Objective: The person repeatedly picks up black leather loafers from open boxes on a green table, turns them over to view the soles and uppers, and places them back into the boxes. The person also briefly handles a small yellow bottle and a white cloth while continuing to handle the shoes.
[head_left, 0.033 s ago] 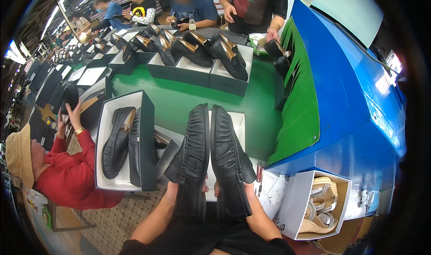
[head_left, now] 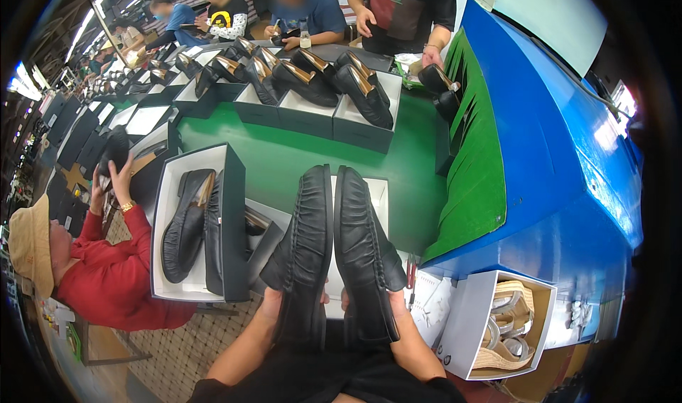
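Observation:
Two black loafers stand upright side by side before me, toes pointing away, with gathered leather over their vamps. My left hand [head_left: 271, 307] is closed round the heel half of the left loafer [head_left: 304, 254]. Round the right loafer [head_left: 364, 254] my right hand [head_left: 397, 305] is closed in the same way; the shoes hide most of the fingers on both hands. Behind the pair, partly covered, is an open box [head_left: 379, 200] with a white inside. To the left, a dark-sided box [head_left: 234, 225] holds another pair of black loafers [head_left: 186, 229].
Boxed black loafers [head_left: 305, 83] line the far side of the green conveyor belt [head_left: 284, 161]. A blue machine housing [head_left: 540, 154] with green strip curtain rises at right. Nearby sit a box of wedge sandals [head_left: 508, 325] and papers [head_left: 426, 300]. Co-workers work left and beyond.
The red-sleeved co-worker at left has shifted the dark shoe in their hands slightly to the right. My hands and the two loafers stay nearly still.

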Demonstrator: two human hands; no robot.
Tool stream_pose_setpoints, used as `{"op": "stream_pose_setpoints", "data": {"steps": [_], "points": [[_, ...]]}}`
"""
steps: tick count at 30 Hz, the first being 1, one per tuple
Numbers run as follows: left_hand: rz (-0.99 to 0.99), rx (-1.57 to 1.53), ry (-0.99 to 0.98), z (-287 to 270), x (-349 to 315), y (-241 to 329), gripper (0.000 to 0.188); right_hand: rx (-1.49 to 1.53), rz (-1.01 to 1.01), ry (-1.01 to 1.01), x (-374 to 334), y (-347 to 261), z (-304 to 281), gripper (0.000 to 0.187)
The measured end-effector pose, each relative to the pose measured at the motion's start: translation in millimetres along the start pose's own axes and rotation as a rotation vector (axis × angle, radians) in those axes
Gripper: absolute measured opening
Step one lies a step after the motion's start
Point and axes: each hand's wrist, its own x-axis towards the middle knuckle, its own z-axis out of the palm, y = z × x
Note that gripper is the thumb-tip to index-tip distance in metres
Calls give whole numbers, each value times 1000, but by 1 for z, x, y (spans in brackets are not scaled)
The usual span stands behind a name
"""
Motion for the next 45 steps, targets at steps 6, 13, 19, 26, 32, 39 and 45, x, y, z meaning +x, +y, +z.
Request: {"op": "stream_pose_setpoints", "data": {"steps": [6,13,19,26,32,39,45], "points": [[168,367,441,4,0,16,63,-444,-312,57,-8,-30,-3,58],[616,1012,468,42,9,21,77,-1359,-857,485,-25,-44,47,90],[842,1632,598,61,13,26,79,-1814,-1192,735,-32,-48,60,85],[910,1771,595,62,9,24,78,-1885,-1298,754,-32,-45,56,87],[964,1804,581,56,3,26,81,-1907,-1336,714,-35,-47,51,87],[1116,1873,564,42,-5,30,78,-1996,-1443,599,-43,-59,36,86],[871,1292,486,37,-10,39,69,-1376,-1187,449,-44,-52,32,84]]}}
